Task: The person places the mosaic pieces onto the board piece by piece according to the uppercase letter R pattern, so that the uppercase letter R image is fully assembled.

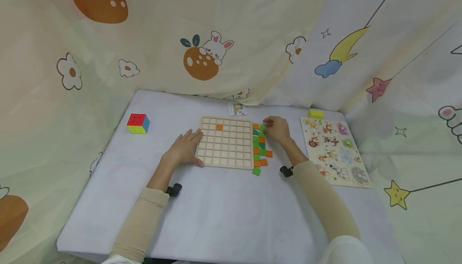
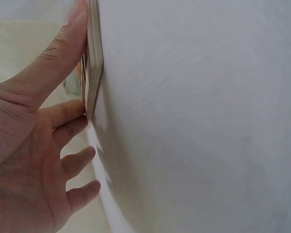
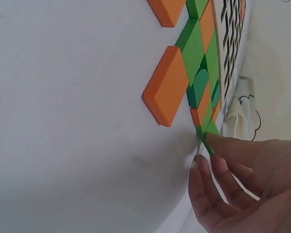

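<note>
A wooden grid board [image 1: 223, 148] lies on the table, with one orange square tile [image 1: 219, 127] in a cell of its upper left part. My left hand [image 1: 185, 148] rests at the board's left edge, its thumb [image 2: 62, 51] along the near side and fingertips touching the rim. Beyond the right edge lie several loose tiles, orange [image 3: 167, 87], green [image 3: 193, 46] and dark green. At the far end of that cluster my right hand [image 1: 278, 128] pinches a green tile [image 3: 208, 144] between thumb and fingers; the tile is tilted and partly covered.
A small pattern card [image 1: 237, 109] lies behind the board. To the left stands a colored puzzle cube [image 1: 138, 123]. On the right are an animal puzzle board [image 1: 335, 151] and a yellow block [image 1: 315, 114]. Printed curtains [image 1: 252, 35] hang behind the table.
</note>
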Available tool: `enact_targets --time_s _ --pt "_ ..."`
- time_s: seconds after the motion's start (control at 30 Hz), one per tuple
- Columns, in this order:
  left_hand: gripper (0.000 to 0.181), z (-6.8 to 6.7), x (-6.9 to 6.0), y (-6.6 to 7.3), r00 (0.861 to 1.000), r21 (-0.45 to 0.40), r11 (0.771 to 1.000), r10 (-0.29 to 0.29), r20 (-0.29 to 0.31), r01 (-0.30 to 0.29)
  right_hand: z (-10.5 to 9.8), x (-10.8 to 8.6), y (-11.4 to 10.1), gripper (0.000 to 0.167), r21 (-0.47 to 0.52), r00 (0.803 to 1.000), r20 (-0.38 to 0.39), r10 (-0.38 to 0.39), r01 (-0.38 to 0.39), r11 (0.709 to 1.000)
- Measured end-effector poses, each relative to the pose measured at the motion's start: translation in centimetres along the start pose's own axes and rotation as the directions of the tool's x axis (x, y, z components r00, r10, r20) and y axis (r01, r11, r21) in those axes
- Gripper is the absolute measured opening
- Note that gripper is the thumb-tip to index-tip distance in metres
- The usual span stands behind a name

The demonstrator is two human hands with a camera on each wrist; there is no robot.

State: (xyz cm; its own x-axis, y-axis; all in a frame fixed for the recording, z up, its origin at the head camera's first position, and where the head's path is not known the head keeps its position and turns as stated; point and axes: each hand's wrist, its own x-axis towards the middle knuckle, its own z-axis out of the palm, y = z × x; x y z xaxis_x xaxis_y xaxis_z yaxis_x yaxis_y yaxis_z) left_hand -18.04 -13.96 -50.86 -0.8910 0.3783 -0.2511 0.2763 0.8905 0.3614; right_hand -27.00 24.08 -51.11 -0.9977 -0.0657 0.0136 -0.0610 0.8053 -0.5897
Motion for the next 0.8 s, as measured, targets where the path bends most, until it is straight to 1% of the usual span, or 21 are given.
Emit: enact_targets --time_s 0.17,0.27,0.43,0.57,0.8 --pt "0.128 0.0 -0.1 0.0 1.0 -0.005 1.0 -0.004 -0.002 0.004 -0.6 0.0 -0.2 0.031 0.042 1.0 -0.019 -0.012 0.013 0.999" --pt "0.128 0.0 -0.2 0.0 1.0 -0.02 1.0 -0.002 0.0 0.002 -1.1 0.1 -0.1 0.029 0.054 0.999 -0.038 -0.034 0.037 0.998" --pt "0.127 -0.1 -0.2 0.0 1.0 -0.029 1.0 0.002 0.002 -0.002 -1.4 0.3 -0.6 0.029 0.102 0.998 -0.053 -0.038 0.043 0.994" --pt "0.127 -0.2 -0.2 0.1 1.0 -0.019 1.0 -0.006 -0.006 0.006 -0.8 0.3 -1.7 0.029 0.151 0.998 -0.053 -0.043 0.051 0.987" --pt "0.127 -0.1 -0.3 0.3 1.0 -0.012 1.0 -0.013 -0.016 0.013 0.6 0.3 -3.9 0.03 0.248 0.995 -0.013 -0.101 0.101 0.964"
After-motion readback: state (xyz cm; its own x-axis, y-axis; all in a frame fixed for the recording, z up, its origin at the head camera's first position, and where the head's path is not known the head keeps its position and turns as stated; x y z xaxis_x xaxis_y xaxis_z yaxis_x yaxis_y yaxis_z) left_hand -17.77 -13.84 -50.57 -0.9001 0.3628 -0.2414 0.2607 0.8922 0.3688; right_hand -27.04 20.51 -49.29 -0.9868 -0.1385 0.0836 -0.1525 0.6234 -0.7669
